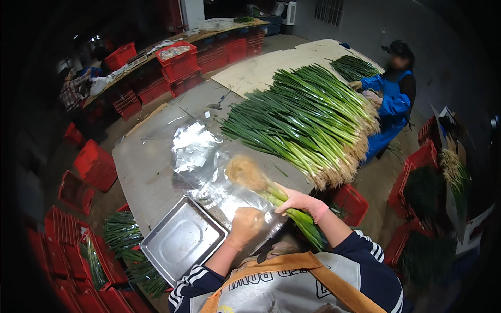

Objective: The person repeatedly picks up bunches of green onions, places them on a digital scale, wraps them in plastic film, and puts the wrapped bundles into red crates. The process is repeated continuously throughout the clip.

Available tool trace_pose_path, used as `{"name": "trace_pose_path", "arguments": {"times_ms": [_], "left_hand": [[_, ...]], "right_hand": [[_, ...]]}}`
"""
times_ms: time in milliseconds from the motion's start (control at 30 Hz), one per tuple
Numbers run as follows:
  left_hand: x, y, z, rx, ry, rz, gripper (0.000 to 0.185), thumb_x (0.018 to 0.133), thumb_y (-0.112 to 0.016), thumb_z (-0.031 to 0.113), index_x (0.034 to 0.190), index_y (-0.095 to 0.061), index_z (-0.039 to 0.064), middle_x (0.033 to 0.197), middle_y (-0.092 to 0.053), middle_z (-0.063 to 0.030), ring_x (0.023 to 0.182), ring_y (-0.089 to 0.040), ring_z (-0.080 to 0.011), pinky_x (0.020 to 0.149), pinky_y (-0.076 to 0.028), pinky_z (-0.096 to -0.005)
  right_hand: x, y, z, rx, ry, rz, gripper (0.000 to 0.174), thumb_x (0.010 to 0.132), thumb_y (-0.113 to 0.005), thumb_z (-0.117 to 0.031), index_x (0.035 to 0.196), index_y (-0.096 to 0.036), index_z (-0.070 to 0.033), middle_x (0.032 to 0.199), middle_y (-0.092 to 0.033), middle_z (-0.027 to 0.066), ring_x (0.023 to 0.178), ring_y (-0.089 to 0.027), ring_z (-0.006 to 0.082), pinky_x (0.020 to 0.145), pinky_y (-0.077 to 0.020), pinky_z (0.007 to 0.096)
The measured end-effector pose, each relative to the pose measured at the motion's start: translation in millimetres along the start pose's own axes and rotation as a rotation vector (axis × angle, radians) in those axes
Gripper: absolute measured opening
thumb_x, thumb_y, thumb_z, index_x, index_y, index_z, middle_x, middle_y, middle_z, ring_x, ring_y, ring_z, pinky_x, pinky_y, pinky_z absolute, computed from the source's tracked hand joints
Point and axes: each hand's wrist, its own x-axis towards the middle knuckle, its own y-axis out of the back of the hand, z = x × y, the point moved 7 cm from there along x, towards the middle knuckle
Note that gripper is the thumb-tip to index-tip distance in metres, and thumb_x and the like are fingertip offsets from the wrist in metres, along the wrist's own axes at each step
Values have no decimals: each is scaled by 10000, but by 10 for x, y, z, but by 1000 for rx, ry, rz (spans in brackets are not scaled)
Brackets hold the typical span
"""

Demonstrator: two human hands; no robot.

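Observation:
My right hand (295, 201), in a thin pinkish glove, grips a bunch of green onions (270, 191) around its stalks. The roots point away from me and are blurred; the green leaves hang back towards my body. Clear plastic bag film (219, 195) lies around and below the root end, though I cannot tell whether the roots are inside it. My left hand (245, 225), also gloved and blurred, is closed on the near edge of the film. Left of it sits a shallow metal tray (182, 234).
A large pile of green onions (301, 121) covers the table's right side. Shiny plastic bags (193, 144) lie on the grey tabletop (145, 156). A co-worker in a blue apron (391, 98) stands at the right edge. Red crates (96, 164) stand around the table.

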Motion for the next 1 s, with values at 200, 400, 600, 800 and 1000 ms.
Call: {"name": "trace_pose_path", "arguments": {"times_ms": [200,400,600,800,1000], "left_hand": [[137,-257,217,32,22,-69,129,758,-658,140,864,-621,77,711,-598,-104,660,-579,-318,638,-452,-416],[-247,31,-282,-218,400,179,524,725,-792,202,1139,-507,56,1145,-540,-128,1043,-548,-257,878,-456,-360],[62,-308,121,-1156,775,100,482,810,-705,91,1248,-517,22,1130,-588,-68,1026,-572,-174,897,-469,-293],[164,168,-30,-1024,675,447,237,830,-700,116,1039,-650,15,972,-650,-22,884,-593,-128,796,-467,-263],[92,509,-86,-1183,691,476,215,807,-689,142,973,-669,8,918,-658,-44,842,-602,-140,774,-478,-275]], "right_hand": [[289,36,-169,-310,199,70,1052,663,-760,-71,1495,-118,-34,1472,-312,206,1283,-386,261,1047,-333,345],[81,-253,-577,-28,130,-139,1017,711,-749,16,1499,-111,-71,1401,-401,88,1144,-475,155,753,-514,287],[242,-753,-975,1,411,-129,1076,710,-770,-175,1479,-46,30,1521,-186,164,1373,-259,271,1094,-291,371],[475,-766,-1566,186,689,-161,978,685,-756,-132,1479,-192,-42,1426,-357,108,1310,-347,238,1106,-264,353],[565,-801,-1918,55,869,-14,654,769,-745,-116,1352,-456,-43,1189,-579,69,1034,-560,165,939,-442,306]]}}
